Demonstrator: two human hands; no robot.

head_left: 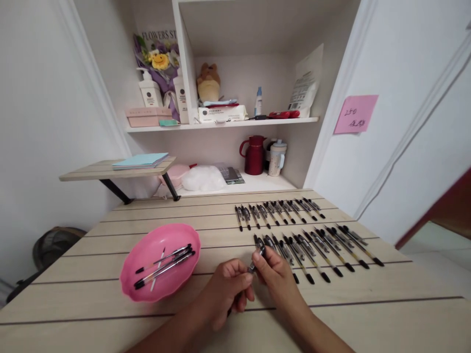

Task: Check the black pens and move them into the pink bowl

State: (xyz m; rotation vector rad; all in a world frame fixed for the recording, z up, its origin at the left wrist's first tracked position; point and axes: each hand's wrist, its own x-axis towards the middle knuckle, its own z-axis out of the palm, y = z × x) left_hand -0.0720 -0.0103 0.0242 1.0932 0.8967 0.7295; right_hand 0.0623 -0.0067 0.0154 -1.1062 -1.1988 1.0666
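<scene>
Together, a person's left hand (230, 290) and right hand (275, 277) hold a black-and-clear pen (252, 268) above the middle of the desk (371, 309), its length mostly hidden by the fingers. The left hand curls around the nearer part; the right pinches the black, clipped part between thumb and fingers. Just beyond the right hand, a near row of pens (319, 248) lies slanted side by side, stretching toward the desk's right edge, black ends facing the near side. A far row of pens (272, 213) lies closer to the far edge. Toward the desk's left edge, a pink bowl (158, 237) carries several loose pens (167, 268) and a thin white stick (152, 285). A raised stand (91, 169) at the far left corner bears a stack of blue paper (142, 160). Beyond the far edge, white shelving (221, 126) holds a red jug (254, 157) beside a lidded cup (275, 159); a pink note (356, 113) hangs at right.
</scene>
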